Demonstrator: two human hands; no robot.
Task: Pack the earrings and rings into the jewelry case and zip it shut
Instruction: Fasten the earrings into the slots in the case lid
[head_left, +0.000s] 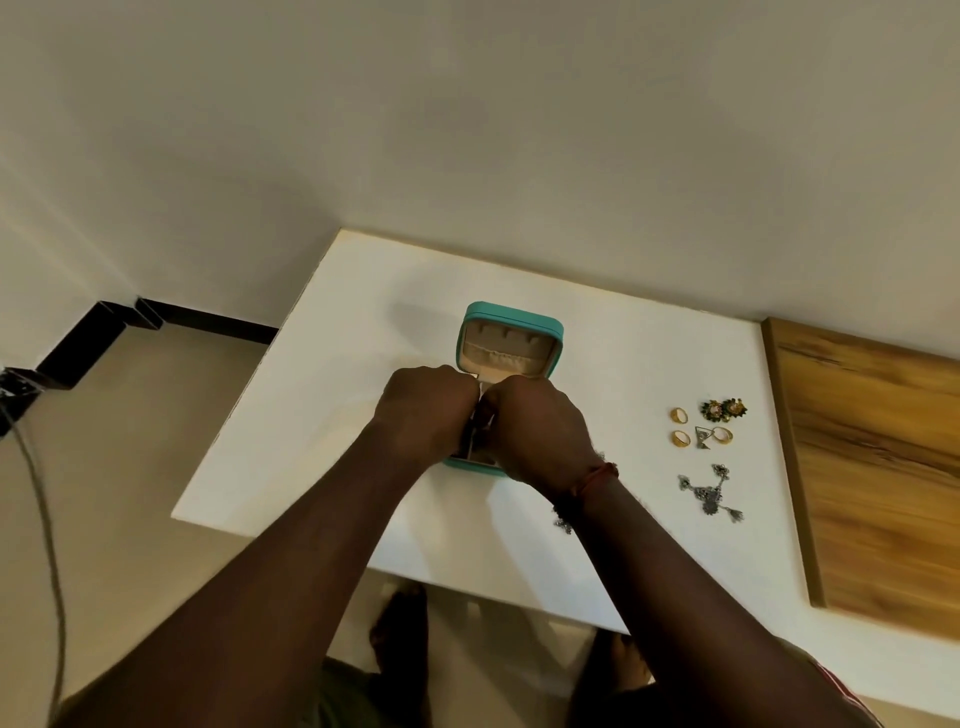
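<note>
Now we have both hands down on the jewelry case (506, 343), which sits open on the white table (322, 426) with its teal lid raised away from us and the beige lining showing. Our left hand (423, 410) and right hand (535, 431) are curled into loose fists side by side over the near half of the case, knuckles almost touching; they cover that half, so we cannot tell what the fingers are pinching, if anything. A red thread (597, 475) circles our right wrist.

Well to the right of the case, the jewelry lies loose on the table. Three gold rings (679, 415) sit in a small cluster, with a silver triangular earring (702, 438) among them. Just beyond them from us lie two flowery green-and-gold earrings (723, 409). Nearer to us than the rings lie dangling silver earrings (711, 493). Another silver piece (563, 522) peeks out beside our right wrist, mostly hidden. Farther right of the case than the jewelry, a wooden panel (872, 467) borders the table.
</note>
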